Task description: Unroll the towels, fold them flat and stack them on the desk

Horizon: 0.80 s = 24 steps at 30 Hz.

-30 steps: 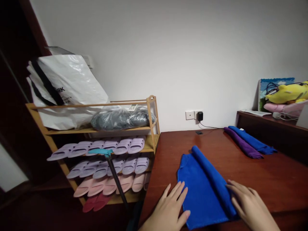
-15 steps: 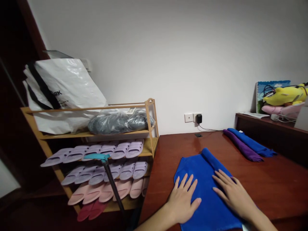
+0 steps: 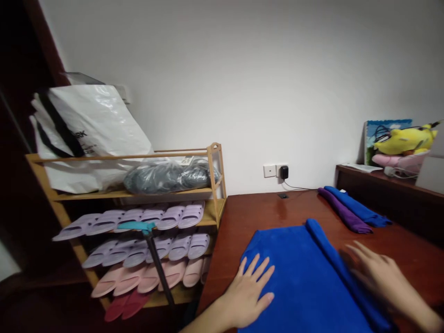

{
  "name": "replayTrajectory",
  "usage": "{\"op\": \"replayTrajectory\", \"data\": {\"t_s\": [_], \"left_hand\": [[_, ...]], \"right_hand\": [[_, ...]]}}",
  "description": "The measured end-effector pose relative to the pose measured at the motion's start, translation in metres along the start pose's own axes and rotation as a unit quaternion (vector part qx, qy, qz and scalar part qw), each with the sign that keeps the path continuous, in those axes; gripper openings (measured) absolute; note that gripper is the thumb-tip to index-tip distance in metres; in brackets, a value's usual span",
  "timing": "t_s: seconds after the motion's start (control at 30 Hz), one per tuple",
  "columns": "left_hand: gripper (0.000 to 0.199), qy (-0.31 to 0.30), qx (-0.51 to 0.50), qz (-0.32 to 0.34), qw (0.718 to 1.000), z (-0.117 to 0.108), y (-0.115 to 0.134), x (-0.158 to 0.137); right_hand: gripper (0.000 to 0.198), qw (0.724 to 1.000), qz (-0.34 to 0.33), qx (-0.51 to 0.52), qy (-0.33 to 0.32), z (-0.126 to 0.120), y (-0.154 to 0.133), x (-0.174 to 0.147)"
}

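The exposed flat area of the blue cloth (image 3: 298, 277) has widened compared with half a second earlier, and the remaining roll is located farther to the right along its right edge. The right hand (image 3: 378, 275), previously laid over the cloth beside the roll, has been shifted to the right side of the roll. Unrolling is judged to be well advanced but not complete, since a narrow roll is left.

The cloth is positioned on the near part of the counter (image 3: 239, 222), in front of both hands. The left hand (image 3: 248, 296) is placed palm down at the left edge of the flat section; its grip is wide, with fingers spread and nothing enclosed. The right grip is also open, with fingers extended; owing to blur, contact with the roll cannot be confirmed.

Counted items are listed as follows. One cloth is being worked. Two rolled cloths are laid side by side at the back right: one purple roll (image 3: 343, 210) and one blue roll (image 3: 362, 208). On the rack (image 3: 212, 175), six lilac slippers are seen in the upper row, six lilac in the next, six pink below, the last partly hidden, and two red at the bottom. One white bag (image 3: 100, 120) is stood on top.
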<state>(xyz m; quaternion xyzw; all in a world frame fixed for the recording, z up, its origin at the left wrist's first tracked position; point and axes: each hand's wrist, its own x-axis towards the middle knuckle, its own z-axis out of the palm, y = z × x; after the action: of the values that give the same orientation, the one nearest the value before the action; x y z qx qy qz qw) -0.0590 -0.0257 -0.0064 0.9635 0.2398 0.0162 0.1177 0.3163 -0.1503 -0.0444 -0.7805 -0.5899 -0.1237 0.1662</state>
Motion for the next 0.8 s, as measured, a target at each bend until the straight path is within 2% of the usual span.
{"op": "replayTrajectory", "data": {"t_s": [0.07, 0.13, 0.2, 0.23, 0.3, 0.5, 0.57, 0.63, 0.7, 0.73, 0.8], "left_hand": [[0.055, -0.002, 0.004, 0.004, 1.000, -0.002, -0.005, -0.011], [0.056, -0.009, 0.009, 0.001, 1.000, -0.004, -0.008, -0.021], [0.056, -0.016, 0.014, -0.007, 1.000, -0.005, -0.012, -0.028], [0.055, -0.019, 0.017, -0.012, 1.000, -0.005, -0.013, -0.031], [0.055, -0.023, 0.016, -0.018, 0.999, -0.005, -0.015, -0.034], [0.055, -0.035, -0.009, -0.035, 0.999, -0.015, -0.013, -0.039], [0.057, -0.044, -0.019, -0.046, 0.998, -0.020, -0.009, -0.038], [0.055, -0.045, -0.024, -0.069, 0.996, -0.022, -0.006, -0.030], [0.052, -0.016, -0.014, -0.101, 0.995, -0.020, -0.004, -0.017], [0.052, 0.007, -0.004, -0.114, 0.993, -0.018, -0.004, -0.010], [0.057, 0.050, 0.017, -0.129, 0.990, -0.012, -0.008, 0.005]], "right_hand": [[0.054, 0.997, -0.068, 0.039, -0.027, -0.011, -0.045, -0.009], [0.056, 0.980, -0.132, 0.082, -0.126, -0.017, -0.087, -0.016], [0.058, 0.967, -0.137, 0.101, -0.192, -0.017, -0.110, -0.018], [0.058, 0.966, -0.124, 0.102, -0.202, -0.015, -0.111, -0.019], [0.057, 0.973, -0.089, 0.096, -0.192, -0.009, -0.095, -0.018], [0.050, 0.984, -0.002, 0.066, -0.163, 0.012, 0.021, -0.013], [0.047, 0.991, 0.019, 0.032, -0.127, 0.010, 0.042, -0.011], [0.048, 0.997, 0.021, 0.009, -0.074, 0.003, 0.039, -0.008], [0.053, 0.999, 0.003, 0.024, -0.039, -0.004, 0.014, -0.004], [0.056, 0.998, -0.011, 0.041, -0.035, -0.006, -0.003, -0.002], [0.061, 0.994, -0.033, 0.075, -0.066, -0.006, -0.037, 0.002]]}}
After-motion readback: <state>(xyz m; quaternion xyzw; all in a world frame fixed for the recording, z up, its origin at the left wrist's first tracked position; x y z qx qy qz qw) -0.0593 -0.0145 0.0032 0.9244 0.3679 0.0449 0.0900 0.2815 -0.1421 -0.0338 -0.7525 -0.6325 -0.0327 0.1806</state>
